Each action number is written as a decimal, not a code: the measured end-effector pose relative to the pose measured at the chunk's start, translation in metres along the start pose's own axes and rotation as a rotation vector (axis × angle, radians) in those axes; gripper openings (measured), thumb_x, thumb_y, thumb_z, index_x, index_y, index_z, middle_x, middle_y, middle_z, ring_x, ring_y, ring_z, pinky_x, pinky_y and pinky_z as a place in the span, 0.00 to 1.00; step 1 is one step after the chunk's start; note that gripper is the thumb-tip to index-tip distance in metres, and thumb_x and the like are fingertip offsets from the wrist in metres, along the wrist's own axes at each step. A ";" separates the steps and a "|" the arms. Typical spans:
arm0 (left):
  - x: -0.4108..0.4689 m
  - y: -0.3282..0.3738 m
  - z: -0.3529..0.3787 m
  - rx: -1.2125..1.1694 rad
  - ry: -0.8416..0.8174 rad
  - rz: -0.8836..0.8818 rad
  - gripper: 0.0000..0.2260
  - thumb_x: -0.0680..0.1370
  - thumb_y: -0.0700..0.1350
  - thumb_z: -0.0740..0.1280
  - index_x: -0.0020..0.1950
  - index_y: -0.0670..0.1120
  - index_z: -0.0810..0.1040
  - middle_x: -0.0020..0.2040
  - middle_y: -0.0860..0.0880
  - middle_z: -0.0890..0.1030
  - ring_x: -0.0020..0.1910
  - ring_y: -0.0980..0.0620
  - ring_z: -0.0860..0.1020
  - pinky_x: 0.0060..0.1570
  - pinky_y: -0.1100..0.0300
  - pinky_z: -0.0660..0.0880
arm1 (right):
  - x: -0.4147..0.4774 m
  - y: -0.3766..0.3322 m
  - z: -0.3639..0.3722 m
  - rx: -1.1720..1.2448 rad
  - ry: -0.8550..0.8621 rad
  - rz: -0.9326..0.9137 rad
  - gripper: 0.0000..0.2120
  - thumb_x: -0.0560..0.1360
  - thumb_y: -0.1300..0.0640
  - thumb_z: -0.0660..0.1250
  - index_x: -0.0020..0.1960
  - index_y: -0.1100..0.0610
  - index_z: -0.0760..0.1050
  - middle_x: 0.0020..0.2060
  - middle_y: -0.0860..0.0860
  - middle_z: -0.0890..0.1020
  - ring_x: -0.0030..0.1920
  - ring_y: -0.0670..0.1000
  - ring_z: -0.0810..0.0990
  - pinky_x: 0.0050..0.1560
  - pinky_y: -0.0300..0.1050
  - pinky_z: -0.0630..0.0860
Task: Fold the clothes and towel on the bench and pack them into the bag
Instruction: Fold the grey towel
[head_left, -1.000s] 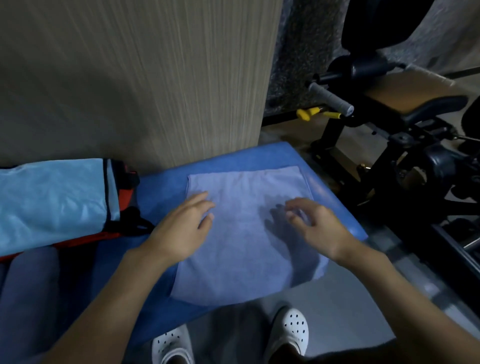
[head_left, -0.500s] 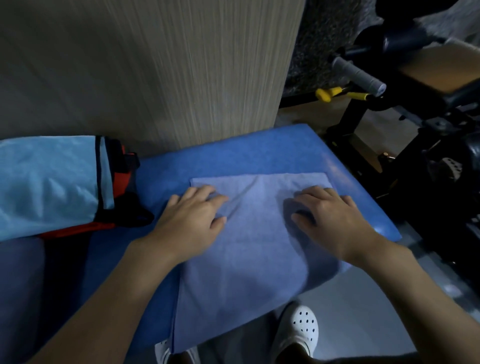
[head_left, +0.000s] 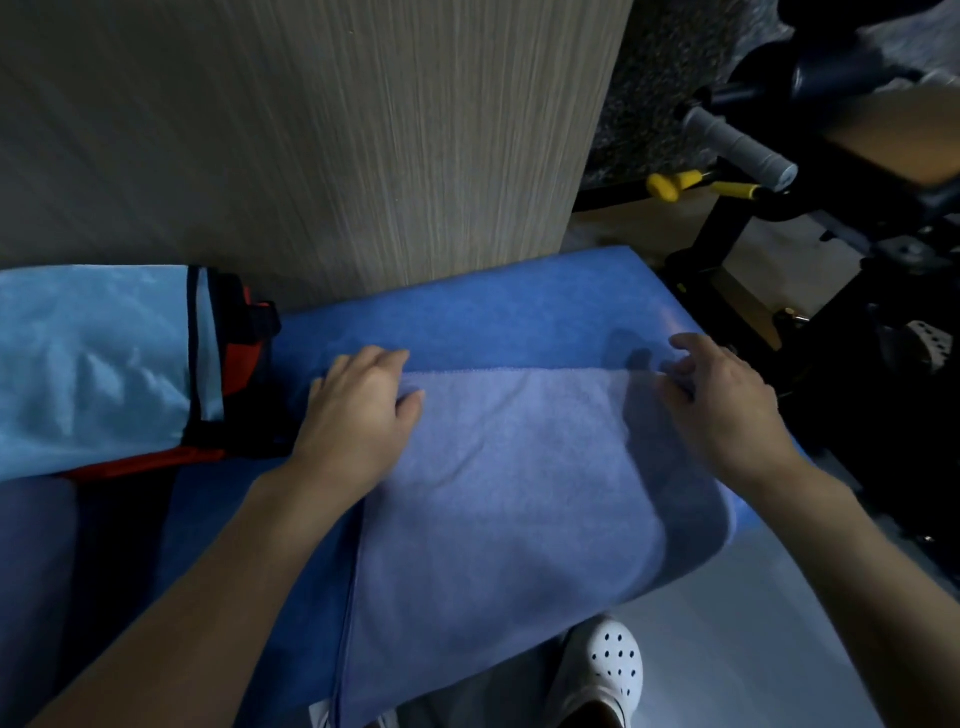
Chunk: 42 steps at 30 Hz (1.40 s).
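Bag (head_left: 93, 364) far left on bench (head_left: 493, 306), light blue over red. Left grip (head_left: 358, 415) released, palm flat on towel (head_left: 519, 493) far-left corner. Towel spread mid-bench, near edge hanging over. Right grip (head_left: 727, 405) released, fingers loosely bent over far-right corner

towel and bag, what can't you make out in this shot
Bag: head view, cut off by left edge; opening unseen.
Towel: near end drops over the bench and out of frame.
Towel's far left corner: under the left hand.
Right hand: fingers blurred; grip on towel unclear.
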<state>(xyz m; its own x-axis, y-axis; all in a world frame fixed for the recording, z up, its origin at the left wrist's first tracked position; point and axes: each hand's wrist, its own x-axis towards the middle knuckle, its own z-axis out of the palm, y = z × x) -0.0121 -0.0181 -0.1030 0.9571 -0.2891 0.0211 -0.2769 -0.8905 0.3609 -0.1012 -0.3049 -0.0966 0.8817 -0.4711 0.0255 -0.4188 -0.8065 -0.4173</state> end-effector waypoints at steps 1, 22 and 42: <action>0.002 -0.002 0.001 -0.027 0.024 -0.006 0.21 0.79 0.46 0.67 0.71 0.43 0.73 0.64 0.44 0.76 0.64 0.40 0.72 0.64 0.44 0.68 | 0.002 0.001 0.000 0.024 0.002 0.009 0.21 0.77 0.54 0.65 0.69 0.54 0.69 0.57 0.55 0.79 0.60 0.60 0.75 0.60 0.63 0.71; 0.007 -0.018 -0.018 -0.287 -0.123 0.079 0.06 0.74 0.42 0.75 0.38 0.48 0.82 0.39 0.52 0.79 0.39 0.57 0.77 0.43 0.58 0.74 | 0.004 0.020 -0.018 0.083 -0.076 -0.066 0.05 0.71 0.61 0.72 0.37 0.56 0.78 0.30 0.48 0.77 0.34 0.52 0.75 0.35 0.43 0.65; 0.001 -0.005 -0.023 -0.257 -0.114 0.062 0.06 0.74 0.42 0.75 0.39 0.50 0.82 0.37 0.55 0.80 0.38 0.63 0.77 0.35 0.73 0.68 | 0.014 0.020 -0.005 0.365 0.007 -0.097 0.13 0.69 0.64 0.75 0.33 0.50 0.75 0.25 0.43 0.77 0.28 0.39 0.73 0.33 0.30 0.68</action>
<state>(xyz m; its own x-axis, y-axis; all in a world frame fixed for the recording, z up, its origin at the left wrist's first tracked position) -0.0078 -0.0062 -0.0836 0.9192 -0.3906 -0.0493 -0.2898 -0.7560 0.5870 -0.0985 -0.3299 -0.0998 0.9114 -0.4024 0.0863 -0.2276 -0.6675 -0.7090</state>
